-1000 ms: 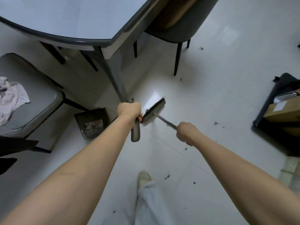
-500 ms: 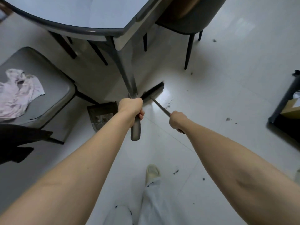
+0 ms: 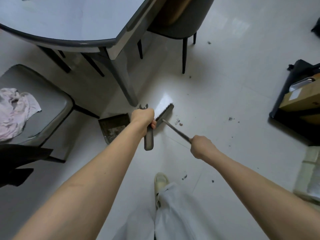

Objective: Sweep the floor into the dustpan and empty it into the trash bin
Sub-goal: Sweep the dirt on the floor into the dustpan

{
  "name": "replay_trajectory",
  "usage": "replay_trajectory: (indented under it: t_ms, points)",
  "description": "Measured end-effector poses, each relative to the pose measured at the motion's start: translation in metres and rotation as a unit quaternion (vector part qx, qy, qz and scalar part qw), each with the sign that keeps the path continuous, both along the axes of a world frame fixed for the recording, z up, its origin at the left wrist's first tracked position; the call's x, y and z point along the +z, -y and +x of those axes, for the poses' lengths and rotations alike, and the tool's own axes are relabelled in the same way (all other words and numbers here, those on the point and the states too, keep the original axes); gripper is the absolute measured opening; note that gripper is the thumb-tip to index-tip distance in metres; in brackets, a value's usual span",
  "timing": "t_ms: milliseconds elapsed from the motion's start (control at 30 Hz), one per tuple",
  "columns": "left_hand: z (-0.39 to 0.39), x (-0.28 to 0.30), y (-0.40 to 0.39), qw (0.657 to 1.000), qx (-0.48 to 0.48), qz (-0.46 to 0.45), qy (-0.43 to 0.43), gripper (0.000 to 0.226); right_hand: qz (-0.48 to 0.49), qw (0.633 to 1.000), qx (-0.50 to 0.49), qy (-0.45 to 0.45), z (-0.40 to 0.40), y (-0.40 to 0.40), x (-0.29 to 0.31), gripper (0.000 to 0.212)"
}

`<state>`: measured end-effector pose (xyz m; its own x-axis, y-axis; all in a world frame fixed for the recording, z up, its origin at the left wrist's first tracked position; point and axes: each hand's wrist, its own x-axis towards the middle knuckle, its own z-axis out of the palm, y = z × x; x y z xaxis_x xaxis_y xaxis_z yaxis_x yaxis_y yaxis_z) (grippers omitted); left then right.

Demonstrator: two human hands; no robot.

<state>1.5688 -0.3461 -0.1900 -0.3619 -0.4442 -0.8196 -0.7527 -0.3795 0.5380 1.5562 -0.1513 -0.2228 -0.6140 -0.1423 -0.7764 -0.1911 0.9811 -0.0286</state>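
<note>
The dustpan point(image 3: 114, 126) sits on the floor at about nine o'clock from the left hand point(image 3: 143, 119), its mouth already holding some grit. That hand has its fingers curled tight around the dustpan's upright handle point(image 3: 149, 138), whose grey end hangs below the fist. Just at two o'clock from it, the broom head point(image 3: 165, 112) rests on the tile close to the table leg point(image 3: 126, 89). A small patch of debris point(image 3: 178, 121) lies at three o'clock from the bristles, and more specks are scattered further right and near the shoe point(image 3: 161, 179). At four o'clock, the right hand point(image 3: 201, 146) is closed around the thin broom handle point(image 3: 176, 130).

To sweep well here, I judge the bristles should reach past the debris and draw it leftward in short, low strokes, while the left hand keeps the pan's lip flat against the tile so dust cannot slip beneath. No trash bin is in view.
</note>
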Motion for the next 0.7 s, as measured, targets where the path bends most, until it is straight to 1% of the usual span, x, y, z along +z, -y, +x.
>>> replay_trajectory:
  t_ms: [33, 133, 267, 367, 500, 567, 700]
  points:
    - [-0.002, 0.001, 0.002, 1.000, 0.001, -0.001, -0.003, 0.011, -0.014, 1.000, -0.006, -0.005, -0.002, 0.005, -0.004, 0.039]
    - [-0.003, 0.002, 0.009, 1.000, 0.003, 0.003, -0.001, 0.020, -0.048, 0.999, -0.020, -0.012, -0.023, 0.032, -0.024, 0.037]
    - [-0.008, 0.002, 0.014, 1.000, 0.018, 0.006, 0.000, 0.019, -0.055, 0.998, -0.036, 0.008, -0.054, 0.065, -0.057, 0.043]
    - [-0.016, -0.005, 0.007, 1.000, 0.010, -0.001, 0.009, 0.017, -0.038, 0.998, -0.052, 0.027, -0.062, 0.067, -0.073, 0.046]
    - [-0.017, -0.012, -0.006, 1.000, -0.008, -0.002, 0.018, 0.017, -0.017, 0.997, -0.072, 0.028, -0.058, 0.044, -0.077, 0.052]
    - [-0.012, -0.010, -0.007, 1.000, -0.019, -0.006, 0.022, 0.017, 0.004, 0.995, -0.095, 0.042, -0.046, 0.031, -0.069, 0.049]
    - [0.004, -0.002, 0.007, 0.999, -0.038, -0.010, 0.013, 0.016, 0.080, 0.989, -0.101, 0.078, -0.004, 0.005, -0.042, 0.045]
